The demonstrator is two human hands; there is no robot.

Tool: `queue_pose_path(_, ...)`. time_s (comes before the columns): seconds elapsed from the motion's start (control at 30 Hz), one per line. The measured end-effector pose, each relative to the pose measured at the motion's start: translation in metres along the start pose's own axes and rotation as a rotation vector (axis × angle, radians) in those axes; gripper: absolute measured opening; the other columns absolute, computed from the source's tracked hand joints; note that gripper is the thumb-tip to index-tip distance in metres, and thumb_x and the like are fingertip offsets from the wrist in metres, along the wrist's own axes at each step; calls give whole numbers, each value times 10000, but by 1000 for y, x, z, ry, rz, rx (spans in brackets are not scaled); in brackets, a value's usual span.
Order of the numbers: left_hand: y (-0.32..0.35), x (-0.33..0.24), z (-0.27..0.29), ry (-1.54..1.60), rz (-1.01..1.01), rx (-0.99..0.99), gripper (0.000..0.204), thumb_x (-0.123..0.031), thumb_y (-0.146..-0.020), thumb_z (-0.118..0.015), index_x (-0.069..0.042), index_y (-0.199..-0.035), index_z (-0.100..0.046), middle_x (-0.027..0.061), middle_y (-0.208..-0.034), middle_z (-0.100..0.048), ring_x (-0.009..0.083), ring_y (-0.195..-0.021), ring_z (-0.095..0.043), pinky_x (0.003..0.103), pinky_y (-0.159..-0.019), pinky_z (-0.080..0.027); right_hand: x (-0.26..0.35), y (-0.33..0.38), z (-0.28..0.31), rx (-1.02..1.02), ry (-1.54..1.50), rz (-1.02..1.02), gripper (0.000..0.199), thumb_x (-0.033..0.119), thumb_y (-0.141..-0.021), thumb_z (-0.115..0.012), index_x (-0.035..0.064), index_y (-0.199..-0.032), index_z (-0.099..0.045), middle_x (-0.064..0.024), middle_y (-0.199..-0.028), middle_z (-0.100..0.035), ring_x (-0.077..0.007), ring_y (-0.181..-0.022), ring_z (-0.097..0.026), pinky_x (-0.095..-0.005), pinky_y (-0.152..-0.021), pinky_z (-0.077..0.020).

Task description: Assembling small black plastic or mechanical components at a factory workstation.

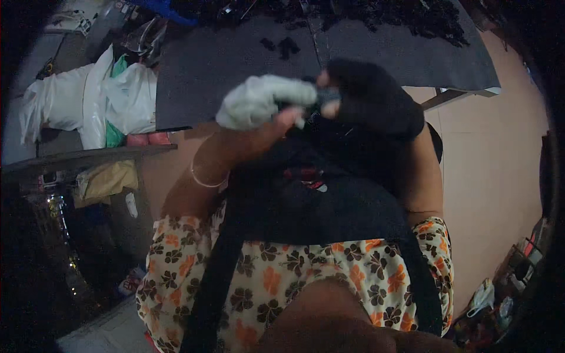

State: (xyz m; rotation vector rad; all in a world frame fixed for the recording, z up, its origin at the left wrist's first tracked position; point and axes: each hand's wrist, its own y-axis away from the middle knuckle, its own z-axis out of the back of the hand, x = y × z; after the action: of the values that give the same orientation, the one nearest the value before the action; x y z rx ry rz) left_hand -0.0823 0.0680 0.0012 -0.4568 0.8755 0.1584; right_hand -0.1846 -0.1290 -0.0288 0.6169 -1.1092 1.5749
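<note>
My left hand (259,103), in a white glove with bare fingertips, is closed at the near edge of a dark-covered table (220,65). Facing it, my right hand (374,100) wears a black glove that leaves its fingertips bare. Between the fingertips of both hands is a small dark piece (328,97), pinched from either side. Motion blurs the hands, and the piece's exact kind cannot be made out. Just beyond them, a few small black pieces (282,47) lie on the table.
A heap of similar black pieces (418,23) spreads along the table's far side. White plastic bags (126,100) stand to the left, above a brown package (109,182) on a lower level. More bags and items (485,297) sit at the lower right on the floor.
</note>
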Motion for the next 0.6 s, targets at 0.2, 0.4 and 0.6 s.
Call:
queue_pose_path(0.2, 42, 70, -48, -381, 105, 402, 243, -70, -818, -513, -81, -1046, -597, 127, -1093, -573, 299, -988, -554, 344, -852, -441, 10, -1, 12, -121, -175, -273, 280, 140, -753, -662, 6, -988, -592, -20, -781, -581, -100, -725, -551, -246, -646, -448)
queue_pose_path(0.4, 50, 134, -129, -645, -41, 566, 379, -185, -790, -485, -170, -1164, -551, 134, -1311, -407, 356, -1208, -369, 472, -995, -299, -12, -8, 6, -343, -212, -206, 223, 180, -800, -633, 33, -966, -610, -6, -783, -581, -81, -672, -531, -231, -607, -449)
queue_pose_path(0.6, 35, 163, -128, -755, 37, 509, 441, -220, -765, -498, -260, -1202, -531, 134, -1297, -424, 354, -1187, -388, 484, -972, -308, -17, -8, 12, -449, -309, -324, 220, 202, -812, -627, 54, -974, -614, 3, -800, -585, -77, -655, -534, -232, -572, -461)
